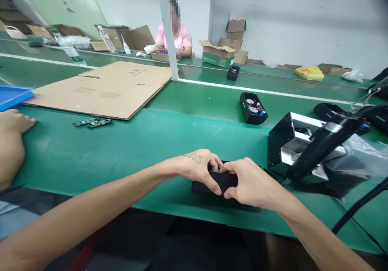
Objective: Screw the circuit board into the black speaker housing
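Both of my hands are on a black speaker housing point(201, 187) at the front edge of the green table. My left hand point(202, 166) grips its left part, thumb on the near wall and fingers reaching over into the open top. From the right, my right hand point(247, 182) closes on the same housing, thumb low on the near wall and index finger bent inside. The fingertips nearly meet; what they touch within is hidden. Farther back lies a similar open black housing point(254, 108) with round silver parts, red wires and a blue piece.
A black-and-silver machine point(280, 141) and a black handled tool point(329, 145) stand to the right. Flat cardboard point(109, 87), small circuit boards point(92, 122) and a blue tray point(13, 96) lie left. Another person's arm point(12, 149) rests at the left edge; a person point(183, 40) sits opposite.
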Demonstrator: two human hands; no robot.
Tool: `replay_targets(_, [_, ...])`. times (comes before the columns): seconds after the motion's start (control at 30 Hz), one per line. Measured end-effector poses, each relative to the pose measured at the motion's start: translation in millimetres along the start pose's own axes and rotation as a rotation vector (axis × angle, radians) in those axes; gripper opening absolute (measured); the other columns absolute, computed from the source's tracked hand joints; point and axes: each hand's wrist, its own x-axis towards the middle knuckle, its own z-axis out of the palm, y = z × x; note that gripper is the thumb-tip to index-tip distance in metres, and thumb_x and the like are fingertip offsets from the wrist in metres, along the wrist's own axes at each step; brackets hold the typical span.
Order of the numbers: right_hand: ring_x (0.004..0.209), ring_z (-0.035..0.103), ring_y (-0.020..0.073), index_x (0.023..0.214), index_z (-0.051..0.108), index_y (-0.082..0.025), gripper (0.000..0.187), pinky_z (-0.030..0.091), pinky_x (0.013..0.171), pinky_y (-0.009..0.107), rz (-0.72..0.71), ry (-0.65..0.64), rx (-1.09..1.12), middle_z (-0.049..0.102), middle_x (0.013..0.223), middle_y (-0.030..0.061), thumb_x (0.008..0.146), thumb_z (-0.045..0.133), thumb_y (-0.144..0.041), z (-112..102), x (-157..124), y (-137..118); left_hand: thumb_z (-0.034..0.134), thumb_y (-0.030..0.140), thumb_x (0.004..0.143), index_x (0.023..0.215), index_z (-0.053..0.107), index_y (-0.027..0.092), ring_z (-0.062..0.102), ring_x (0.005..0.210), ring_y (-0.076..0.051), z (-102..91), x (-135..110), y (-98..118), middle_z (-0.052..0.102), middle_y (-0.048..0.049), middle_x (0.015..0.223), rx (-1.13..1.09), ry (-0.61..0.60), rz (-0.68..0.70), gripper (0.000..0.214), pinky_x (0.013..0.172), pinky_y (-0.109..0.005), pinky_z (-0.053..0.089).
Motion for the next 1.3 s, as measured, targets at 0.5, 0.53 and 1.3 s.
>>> replay_targets(0.5, [0.056, 0.045, 0.0130, 0.081, 0.073, -0.025, 0.013, 0.032, 0.049, 0.029, 0.041, -0.006, -0.023, 0.064, 0.067, -0.0043, 0.070, 0.079, -0.030, 2, 0, -2, 0.096, 0.043, 0.064, 0.057, 0.066, 0.018, 0.056, 0.077, -0.010, -1.5, 1, 0, 0.070, 0.0057, 0.119, -0.023, -0.034, 0.021, 0.040, 0.064, -0.027, 0.039])
replay_targets(0.53, [0.055, 0.044, 0.0131, 0.080, 0.073, -0.025, 0.011, 0.031, 0.048, 0.029, 0.039, -0.004, -0.026, 0.062, 0.065, -0.0045, 0.071, 0.078, -0.029, 3, 0, -3, 0.096, 0.044, 0.064, 0.058, 0.067, 0.018, 0.057, 0.077, -0.010, -1.5, 1, 0, 0.070, 0.0051, 0.119, -0.030, -0.035, 0.019, 0.040, 0.064, -0.027, 0.040])
replay_targets(1.3, [0.120, 0.068, 0.0307, 0.136, 0.068, -0.031, 0.047, 0.055, 0.101, 0.051, -0.030, 1.459, 0.066, 0.071, 0.133, 0.0086, 0.090, 0.079, -0.039, -24, -70, 62, 0.087, 0.036, 0.086, 0.094, 0.078, 0.028, 0.034, 0.158, -0.046, 79.1, -45, -24, 0.074, 0.0013, 0.135, 0.562, 0.256, 0.321, 0.014, 0.122, -0.067, 0.025])
